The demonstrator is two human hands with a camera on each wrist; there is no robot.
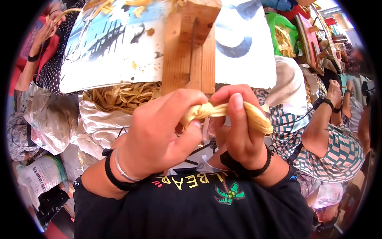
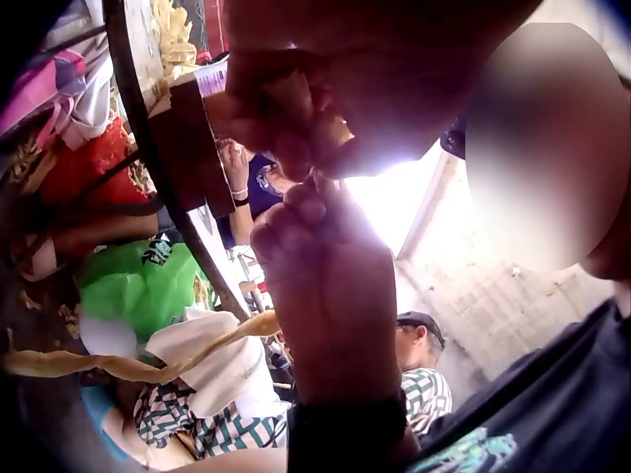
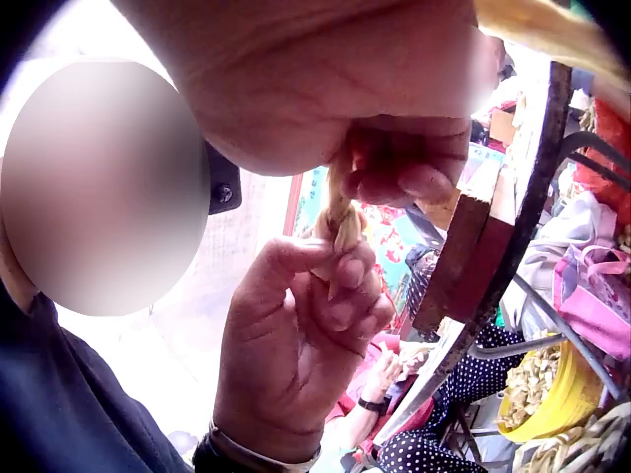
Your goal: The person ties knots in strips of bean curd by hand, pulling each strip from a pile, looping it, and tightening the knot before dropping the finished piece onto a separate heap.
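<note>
A pale yellow, soft-looking strip (image 1: 258, 118) is stretched between my two hands, with a twisted, knot-like bundle (image 1: 199, 112) at its left end. My left hand (image 1: 157, 123) pinches that bundle between thumb and curled fingers. Close by on the right, my right hand (image 1: 243, 133) grips the strip, thumb laid along it. From the right wrist, the knotted part (image 3: 340, 225) shows just above the left fingertips. A long loose tail of the strip (image 2: 148, 369) hangs away to the side in the left wrist view. Part of the strip is hidden inside the hands.
A wooden block stand (image 1: 189, 59) rises in front of me on a white board (image 1: 119, 75) with stains. Behind my left hand lies a heap of similar strips (image 1: 123, 97). A green bag (image 1: 278, 30) and a yellow bucket (image 3: 557, 394) hold more pieces. Other people sit on both sides.
</note>
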